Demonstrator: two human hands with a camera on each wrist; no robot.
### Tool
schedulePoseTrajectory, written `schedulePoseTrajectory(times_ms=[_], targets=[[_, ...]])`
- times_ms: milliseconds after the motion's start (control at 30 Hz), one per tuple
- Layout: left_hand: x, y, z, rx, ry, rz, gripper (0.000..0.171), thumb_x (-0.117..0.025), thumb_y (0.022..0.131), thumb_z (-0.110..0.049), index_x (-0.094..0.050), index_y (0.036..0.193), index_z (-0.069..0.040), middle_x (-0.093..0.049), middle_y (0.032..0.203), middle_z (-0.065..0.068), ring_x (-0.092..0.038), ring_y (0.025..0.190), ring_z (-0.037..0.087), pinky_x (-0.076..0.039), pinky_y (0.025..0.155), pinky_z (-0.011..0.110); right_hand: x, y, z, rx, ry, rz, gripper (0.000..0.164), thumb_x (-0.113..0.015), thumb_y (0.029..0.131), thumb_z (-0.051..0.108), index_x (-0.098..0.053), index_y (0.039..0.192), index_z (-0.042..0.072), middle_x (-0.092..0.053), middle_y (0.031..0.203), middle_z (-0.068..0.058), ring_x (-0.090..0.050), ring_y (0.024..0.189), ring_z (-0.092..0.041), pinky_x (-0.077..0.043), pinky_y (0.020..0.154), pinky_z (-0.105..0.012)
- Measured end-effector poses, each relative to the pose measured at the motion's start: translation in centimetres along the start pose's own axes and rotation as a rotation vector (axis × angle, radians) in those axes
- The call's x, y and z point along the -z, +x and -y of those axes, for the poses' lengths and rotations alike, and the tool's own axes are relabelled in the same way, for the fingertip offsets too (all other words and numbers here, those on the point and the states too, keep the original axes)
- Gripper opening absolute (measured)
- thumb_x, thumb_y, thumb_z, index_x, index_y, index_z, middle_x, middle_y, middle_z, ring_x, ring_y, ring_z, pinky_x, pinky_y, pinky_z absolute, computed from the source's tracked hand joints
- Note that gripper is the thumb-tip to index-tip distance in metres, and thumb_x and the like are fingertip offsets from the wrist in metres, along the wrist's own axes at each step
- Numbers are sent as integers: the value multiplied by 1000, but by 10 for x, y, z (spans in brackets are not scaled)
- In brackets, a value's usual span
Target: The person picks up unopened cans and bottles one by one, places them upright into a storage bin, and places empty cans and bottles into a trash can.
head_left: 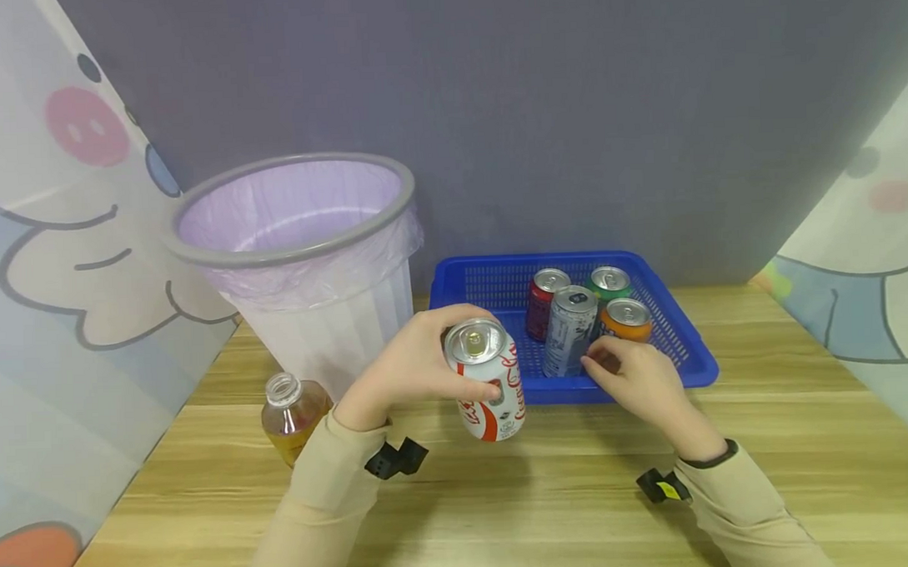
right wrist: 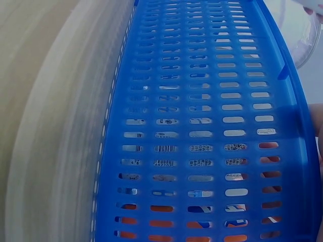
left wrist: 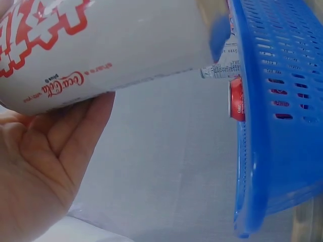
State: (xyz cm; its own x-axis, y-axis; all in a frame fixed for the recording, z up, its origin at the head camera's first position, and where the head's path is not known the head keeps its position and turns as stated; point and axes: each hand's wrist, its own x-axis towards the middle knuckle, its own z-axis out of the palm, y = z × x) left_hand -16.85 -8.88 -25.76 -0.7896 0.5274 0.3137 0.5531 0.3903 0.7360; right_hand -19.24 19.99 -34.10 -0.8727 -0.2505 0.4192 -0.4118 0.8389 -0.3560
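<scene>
My left hand [head_left: 415, 360] grips a white Coca-Cola can [head_left: 504, 415] with red lettering, thumb across its front. The can is held in front of the blue basket [head_left: 692, 342], and its printed side [left wrist: 136, 40] fills the top of the left wrist view. My right hand [head_left: 645, 377] reaches over the basket's front rim with loosely bent fingers, its fingertips right beside a silver-white can [head_left: 568, 338]. Next to that stand an orange can [head_left: 626, 321], a green can [head_left: 610, 285] and a dark red can [head_left: 541, 305]. In the right wrist view, the slotted basket wall [right wrist: 212, 111] partly hides the fingers.
A tall white bin [head_left: 335, 321] with a grey rim and a pale purple liner stands at the left. In front of it, close to my left forearm, is an uncapped bottle [head_left: 297, 414] of yellowish liquid. A grey panel [head_left: 531, 122] rises behind the wooden table [head_left: 566, 496].
</scene>
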Motion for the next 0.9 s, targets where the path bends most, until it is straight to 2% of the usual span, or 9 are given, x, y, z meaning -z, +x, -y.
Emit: schedulePoseTrajectory(times_ms=[200, 433, 667, 900], targets=[[2, 13, -1, 49, 6, -62, 54, -85, 61, -22, -62, 109, -15, -69, 92, 0, -64, 80, 10, -55, 70, 27, 0, -1, 0, -6, -4, 4, 9, -65, 84, 22, -68, 85, 13, -67, 71, 2, -57, 60, -9, -42, 52, -26], [4, 35, -6, 135, 5, -131, 52, -83, 64, -28, -61, 110, -17, -68, 92, -1, -64, 79, 11, -55, 68, 28, 0, -3, -2, -6, -11, -10, 9, -66, 84, 21, -68, 84, 12, -69, 73, 0, -58, 60, -10, -43, 53, -27], [3, 48, -7, 152, -21, -206, 48, -83, 65, -29, -62, 106, -16, -68, 90, 0, -65, 78, 13, -55, 66, 28, 2, -5, -2, -7, -14, -11, 9, -66, 83, 21, -68, 83, 12, -69, 74, 0, -59, 61, -11, -44, 54, -28], [0, 67, -8, 179, 51, -215, 48, -81, 65, -38, -62, 104, -17, -68, 90, -2, -64, 77, 12, -54, 64, 28, 4, -5, -3, -10, -28, -9, 9, -66, 83, 20, -68, 83, 12, -69, 73, 0, -58, 60, -11, -44, 54, -28]])
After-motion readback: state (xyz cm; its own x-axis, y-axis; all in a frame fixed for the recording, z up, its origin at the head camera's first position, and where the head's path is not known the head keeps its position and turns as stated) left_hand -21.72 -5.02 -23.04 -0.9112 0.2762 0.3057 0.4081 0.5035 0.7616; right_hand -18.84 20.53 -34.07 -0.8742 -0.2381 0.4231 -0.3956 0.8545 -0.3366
